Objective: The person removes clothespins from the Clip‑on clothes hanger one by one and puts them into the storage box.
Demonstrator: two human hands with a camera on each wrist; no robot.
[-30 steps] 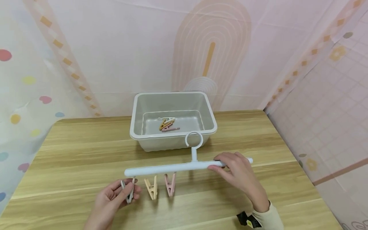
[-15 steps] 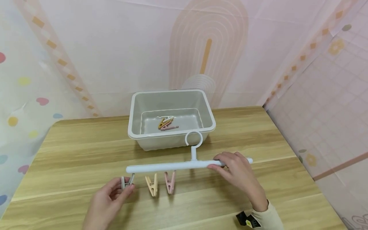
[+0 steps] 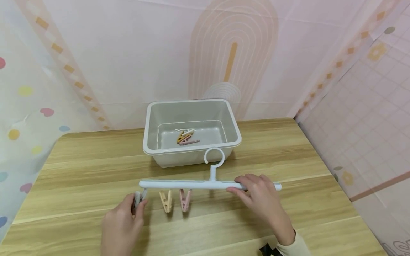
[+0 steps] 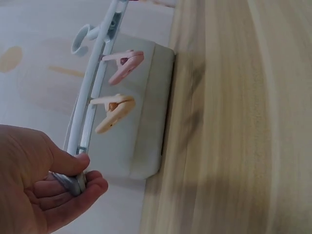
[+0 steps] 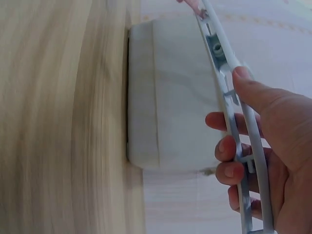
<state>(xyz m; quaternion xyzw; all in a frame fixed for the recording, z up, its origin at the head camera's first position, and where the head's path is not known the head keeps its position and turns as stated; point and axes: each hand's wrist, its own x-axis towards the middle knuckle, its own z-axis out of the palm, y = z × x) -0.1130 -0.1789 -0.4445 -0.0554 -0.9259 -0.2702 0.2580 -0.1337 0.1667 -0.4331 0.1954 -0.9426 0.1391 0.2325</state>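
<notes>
Below the left end of a pale-blue plastic bar hanger with a round hook [image 3: 185,184], the left hand [image 3: 121,222] has its grip drawn to a pinch, thumb and fingers on a grey plastic clip [image 3: 137,200]; whether that clip is fastened to the bar cannot be told. Just right of this grip hang a cream V-shaped clip [image 3: 166,202] and, farther along, a pink V-shaped clip [image 3: 184,201]. Well to its right, the right hand's [image 3: 261,201] grip curls firmly round the bar. Beyond both grips, a light-grey rectangular plastic bin [image 3: 179,159] stands on the wood-grain worktop [image 3: 80,177], with white [image 3: 189,132], mustard and pink clips inside.
</notes>
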